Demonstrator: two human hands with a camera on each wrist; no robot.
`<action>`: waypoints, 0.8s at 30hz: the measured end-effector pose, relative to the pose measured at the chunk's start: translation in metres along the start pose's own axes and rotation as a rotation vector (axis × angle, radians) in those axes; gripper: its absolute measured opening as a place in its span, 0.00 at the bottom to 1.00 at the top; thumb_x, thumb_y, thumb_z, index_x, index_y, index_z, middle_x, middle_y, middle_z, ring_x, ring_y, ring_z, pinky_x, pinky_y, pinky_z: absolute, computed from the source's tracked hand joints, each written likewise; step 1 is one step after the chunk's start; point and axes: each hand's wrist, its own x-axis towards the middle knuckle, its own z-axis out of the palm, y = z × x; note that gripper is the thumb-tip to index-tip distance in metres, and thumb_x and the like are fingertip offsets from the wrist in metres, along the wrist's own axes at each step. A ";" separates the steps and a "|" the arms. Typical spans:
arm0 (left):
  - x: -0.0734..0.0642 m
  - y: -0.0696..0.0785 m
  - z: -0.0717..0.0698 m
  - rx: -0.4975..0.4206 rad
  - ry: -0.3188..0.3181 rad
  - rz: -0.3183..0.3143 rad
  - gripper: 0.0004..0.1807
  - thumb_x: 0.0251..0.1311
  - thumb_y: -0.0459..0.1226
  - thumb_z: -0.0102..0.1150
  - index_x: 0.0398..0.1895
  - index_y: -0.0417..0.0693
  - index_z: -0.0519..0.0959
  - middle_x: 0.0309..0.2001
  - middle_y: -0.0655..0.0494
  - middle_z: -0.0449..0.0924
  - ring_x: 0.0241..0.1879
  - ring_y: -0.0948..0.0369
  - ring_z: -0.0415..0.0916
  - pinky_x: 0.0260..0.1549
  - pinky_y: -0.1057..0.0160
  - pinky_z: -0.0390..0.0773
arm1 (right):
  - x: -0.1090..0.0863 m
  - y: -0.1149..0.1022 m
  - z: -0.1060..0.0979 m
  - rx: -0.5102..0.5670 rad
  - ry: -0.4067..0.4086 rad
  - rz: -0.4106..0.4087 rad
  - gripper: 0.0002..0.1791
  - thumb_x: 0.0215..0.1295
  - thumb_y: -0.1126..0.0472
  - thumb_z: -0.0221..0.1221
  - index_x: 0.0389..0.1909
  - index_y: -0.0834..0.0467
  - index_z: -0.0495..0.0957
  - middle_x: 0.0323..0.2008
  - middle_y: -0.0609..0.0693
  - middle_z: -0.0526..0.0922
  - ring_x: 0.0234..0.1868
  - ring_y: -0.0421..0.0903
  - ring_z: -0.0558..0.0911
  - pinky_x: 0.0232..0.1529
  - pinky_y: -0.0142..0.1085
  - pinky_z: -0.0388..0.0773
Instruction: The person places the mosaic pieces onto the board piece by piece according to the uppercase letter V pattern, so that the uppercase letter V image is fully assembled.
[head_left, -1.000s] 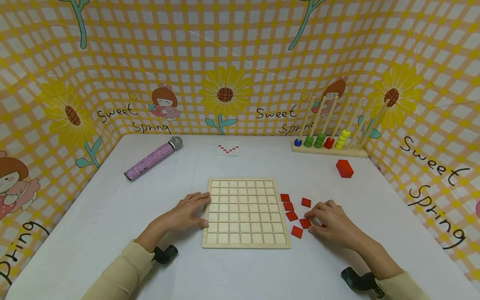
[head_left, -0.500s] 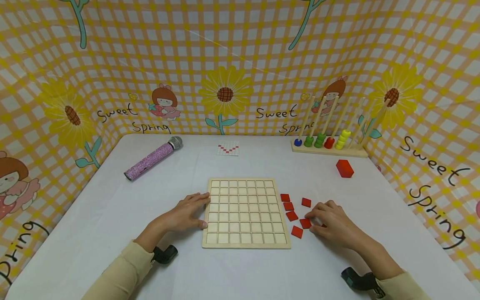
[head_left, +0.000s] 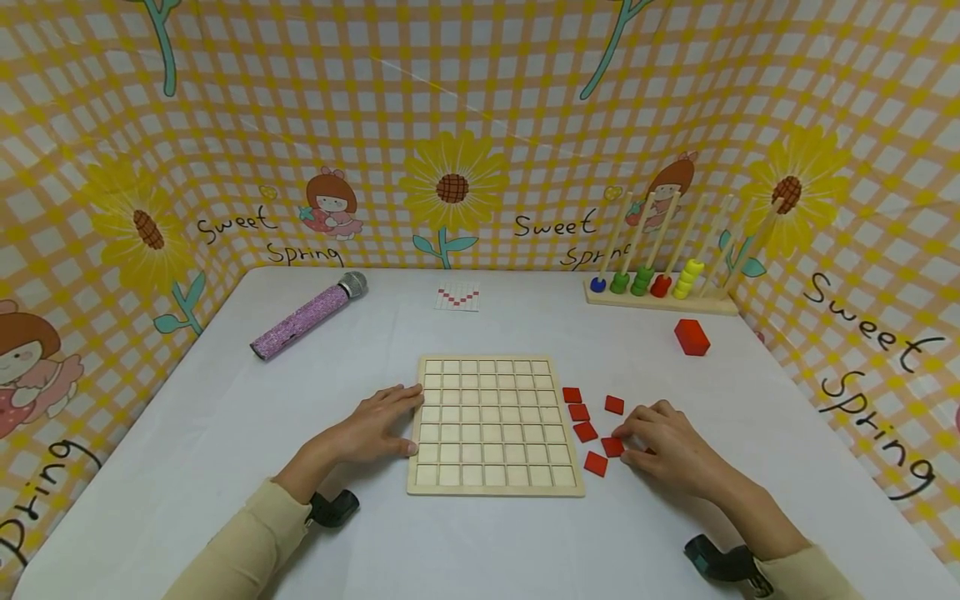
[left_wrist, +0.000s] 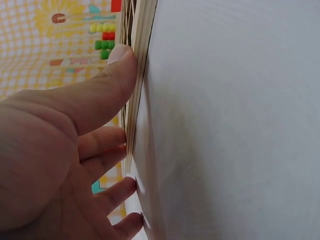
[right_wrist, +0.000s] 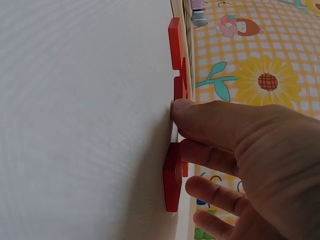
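A wooden grid board (head_left: 492,423) lies flat in the middle of the table, its squares bare. My left hand (head_left: 369,429) rests against the board's left edge, with thumb and fingertips right at the side; the left wrist view shows the thumb (left_wrist: 117,75) on the rim. To the right of the board lie several small red square tiles (head_left: 596,464). Over them is my right hand (head_left: 663,442), thumb and forefinger spread at a red tile (head_left: 612,447). In the right wrist view another red tile (right_wrist: 172,177) lies under the fingers, hidden from the head view by the hand.
At the back stand a glittery pink microphone (head_left: 303,321), a small pattern card (head_left: 457,297) with red squares in a V, and a bead rack (head_left: 660,302) with wooden rods. A red block (head_left: 692,337) sits at the right. Patterned cloth walls enclose the white table.
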 end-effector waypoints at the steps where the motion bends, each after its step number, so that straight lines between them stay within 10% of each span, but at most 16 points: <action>1: 0.001 0.000 0.000 0.001 0.001 0.002 0.42 0.55 0.45 0.64 0.71 0.42 0.58 0.74 0.47 0.51 0.73 0.42 0.43 0.66 0.35 0.48 | 0.000 0.000 0.000 0.000 0.001 0.000 0.12 0.48 0.60 0.70 0.37 0.53 0.85 0.36 0.45 0.81 0.44 0.45 0.69 0.41 0.40 0.69; 24: 0.009 0.005 -0.001 0.044 -0.011 -0.009 0.42 0.55 0.45 0.64 0.71 0.43 0.58 0.74 0.48 0.51 0.73 0.42 0.44 0.67 0.36 0.49 | 0.000 -0.005 -0.005 -0.012 0.045 -0.033 0.13 0.49 0.57 0.70 0.37 0.54 0.85 0.37 0.47 0.81 0.45 0.47 0.70 0.44 0.44 0.69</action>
